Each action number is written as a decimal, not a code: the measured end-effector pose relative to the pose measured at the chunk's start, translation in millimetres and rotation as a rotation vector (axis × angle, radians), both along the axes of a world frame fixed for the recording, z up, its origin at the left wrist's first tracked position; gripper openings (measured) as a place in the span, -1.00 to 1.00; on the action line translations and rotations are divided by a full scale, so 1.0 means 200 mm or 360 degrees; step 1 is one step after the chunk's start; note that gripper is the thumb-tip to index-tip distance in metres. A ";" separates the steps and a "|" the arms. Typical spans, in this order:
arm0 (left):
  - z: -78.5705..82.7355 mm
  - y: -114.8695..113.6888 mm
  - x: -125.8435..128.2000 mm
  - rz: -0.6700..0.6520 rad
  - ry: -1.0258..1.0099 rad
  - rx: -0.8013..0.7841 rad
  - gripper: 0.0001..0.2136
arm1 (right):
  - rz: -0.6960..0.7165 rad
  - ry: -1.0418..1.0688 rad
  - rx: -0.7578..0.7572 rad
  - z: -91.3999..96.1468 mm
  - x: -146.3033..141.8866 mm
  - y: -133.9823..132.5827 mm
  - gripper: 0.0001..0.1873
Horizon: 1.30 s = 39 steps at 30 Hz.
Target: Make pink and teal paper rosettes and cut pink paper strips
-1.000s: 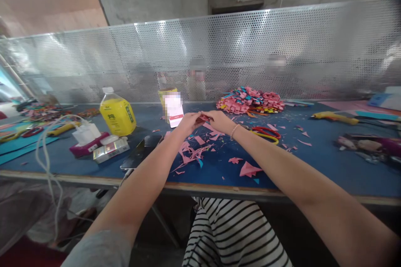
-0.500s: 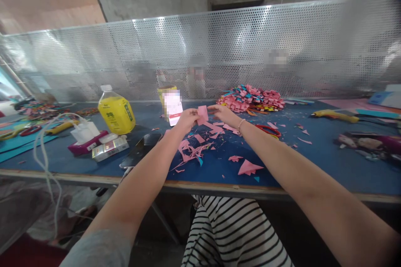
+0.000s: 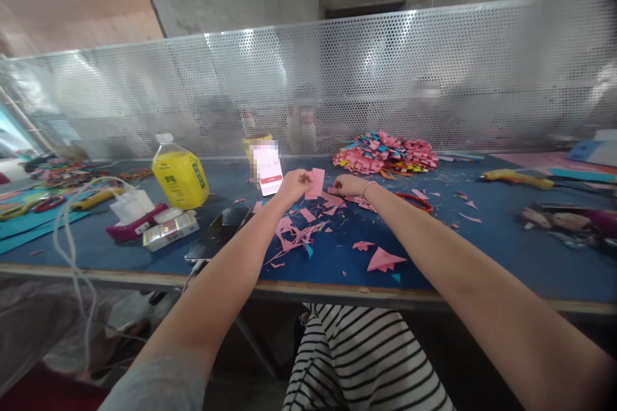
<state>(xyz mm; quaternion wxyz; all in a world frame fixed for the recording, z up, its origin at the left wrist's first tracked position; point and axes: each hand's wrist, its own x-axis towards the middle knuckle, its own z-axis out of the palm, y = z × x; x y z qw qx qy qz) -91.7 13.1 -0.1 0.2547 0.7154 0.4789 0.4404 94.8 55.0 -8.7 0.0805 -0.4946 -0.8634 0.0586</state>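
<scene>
My left hand (image 3: 292, 185) is closed on a small pink paper piece (image 3: 317, 181), held just above the blue table (image 3: 482, 250). My right hand (image 3: 348, 185) rests low on the table a short way to the right, fingers curled down onto pink paper scraps (image 3: 332, 205); what they grip, if anything, is hidden. Red-handled scissors (image 3: 414, 201) lie just right of my right wrist. More pink offcuts (image 3: 299, 234) and a folded pink triangle (image 3: 383, 260) lie nearer me.
A pile of folded pink and coloured paper pieces (image 3: 385, 154) sits at the back. A yellow bottle (image 3: 179, 173), tissue pack (image 3: 132, 215), phone (image 3: 216, 231) and white cable (image 3: 72, 231) stand left. A glue gun (image 3: 513, 178) lies right. A perforated metal screen (image 3: 434, 70) closes the far edge, people behind it.
The hands, joined on a small piece a second ago, have parted. The left keeps the pink paper; the right has dropped to the scraps on the table.
</scene>
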 end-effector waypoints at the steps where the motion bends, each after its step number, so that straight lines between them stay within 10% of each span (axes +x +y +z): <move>1: 0.00 0.00 0.00 -0.0011 -0.0007 -0.0010 -0.90 | -0.0021 0.0004 0.0005 0.00 0.00 0.00 -0.65; 7: -0.01 0.00 0.00 0.0078 -0.0052 -0.0083 -0.90 | -0.0149 0.0671 0.0189 0.03 0.00 -0.02 -0.72; 14: 0.02 -0.04 0.06 0.0044 -0.0618 -0.0309 -0.97 | -0.0040 0.1747 -0.0431 0.04 -0.08 -0.06 -0.74; 24: 0.05 -0.07 0.08 -0.0004 -0.0762 -0.0449 -0.81 | -0.0122 0.1125 0.0198 0.05 -0.13 -0.15 -0.79; 39: 0.10 -0.06 0.02 -0.0332 -0.0454 -0.0054 -0.67 | 0.0138 0.0926 0.0083 0.04 -0.11 -0.16 -0.74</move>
